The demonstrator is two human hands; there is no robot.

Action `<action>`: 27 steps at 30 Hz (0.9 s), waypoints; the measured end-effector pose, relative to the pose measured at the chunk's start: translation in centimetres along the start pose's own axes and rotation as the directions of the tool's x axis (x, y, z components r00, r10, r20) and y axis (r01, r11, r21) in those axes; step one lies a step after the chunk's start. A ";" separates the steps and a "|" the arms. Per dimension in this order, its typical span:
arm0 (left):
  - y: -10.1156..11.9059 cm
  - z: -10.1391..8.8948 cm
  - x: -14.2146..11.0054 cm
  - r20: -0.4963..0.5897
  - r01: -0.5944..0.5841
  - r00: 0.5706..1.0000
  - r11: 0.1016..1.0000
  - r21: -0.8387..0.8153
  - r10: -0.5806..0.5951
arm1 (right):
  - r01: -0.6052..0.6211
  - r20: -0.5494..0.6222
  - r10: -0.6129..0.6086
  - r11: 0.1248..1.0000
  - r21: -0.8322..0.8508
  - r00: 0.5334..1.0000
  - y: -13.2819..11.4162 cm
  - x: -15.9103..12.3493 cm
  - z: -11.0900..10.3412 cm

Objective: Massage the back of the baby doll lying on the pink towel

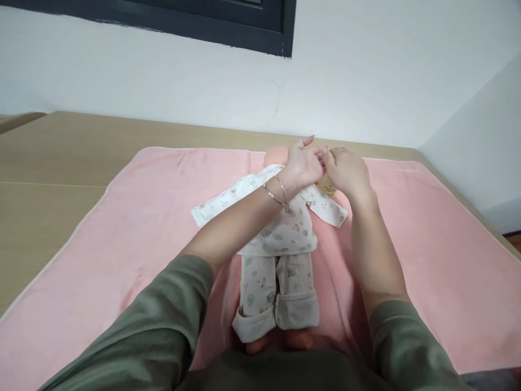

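A doll in a white printed top and matching trousers with turned-up cuffs lies on its back on a pink blanket. Above its chest is my left hand, palm turned up, fingers stretched out and nothing on the palm. My right hand meets the left fingertips, its back towards me; its own fingers are mostly hidden. Behind my hands, the doll's head shows only in part. Under my right hand is a yellowish thing with dark lines, largely covered.
The blanket lies over a light wooden table. A white wall rises behind the table's far edge, with a dark frame above. The doll's feet point towards my body.
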State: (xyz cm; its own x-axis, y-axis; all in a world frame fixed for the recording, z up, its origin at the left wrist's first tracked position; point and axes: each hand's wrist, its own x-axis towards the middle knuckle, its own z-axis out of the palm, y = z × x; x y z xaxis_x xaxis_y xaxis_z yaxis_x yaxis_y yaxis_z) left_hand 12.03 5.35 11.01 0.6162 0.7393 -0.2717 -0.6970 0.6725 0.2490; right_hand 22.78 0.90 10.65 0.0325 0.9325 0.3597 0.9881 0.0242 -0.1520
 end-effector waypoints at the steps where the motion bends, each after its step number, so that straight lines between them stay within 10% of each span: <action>1: 0.0 -0.3 -0.3 0.013 -0.015 1.000 0.998 0.061 0.014 | -0.030 0.029 0.030 1.000 -0.009 0.999 -0.2 0.1 -0.4; 11: 2.6 -4.9 -9.0 0.042 -0.114 0.992 0.667 0.736 0.123 | 0.004 -0.113 0.009 0.993 0.117 0.994 -1.3 -1.1 0.2; 19: 2.1 -1.7 -15.2 0.273 -0.380 0.893 0.275 0.883 0.359 | 0.391 -0.152 -0.360 0.828 0.403 0.920 -9.0 -6.7 -1.7; 24: 3.1 -0.4 -16.7 0.215 -0.328 0.936 0.471 0.819 0.278 | 0.599 -0.254 -0.551 0.648 0.470 0.795 -13.4 -11.7 -0.8; 27: 3.1 -0.7 -17.2 0.247 -0.343 0.936 0.484 0.805 0.252 | 0.590 -0.216 -0.556 0.688 0.422 0.803 -13.8 -14.2 -0.6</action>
State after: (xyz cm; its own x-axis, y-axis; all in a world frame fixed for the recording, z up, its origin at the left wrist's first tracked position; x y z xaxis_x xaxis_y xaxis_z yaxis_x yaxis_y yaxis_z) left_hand -0.99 -5.31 15.78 0.4913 0.8702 0.0381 -0.2536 0.1011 0.9620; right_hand 8.78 -12.89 8.18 -0.4906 0.6575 0.5718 0.6356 0.7189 -0.2813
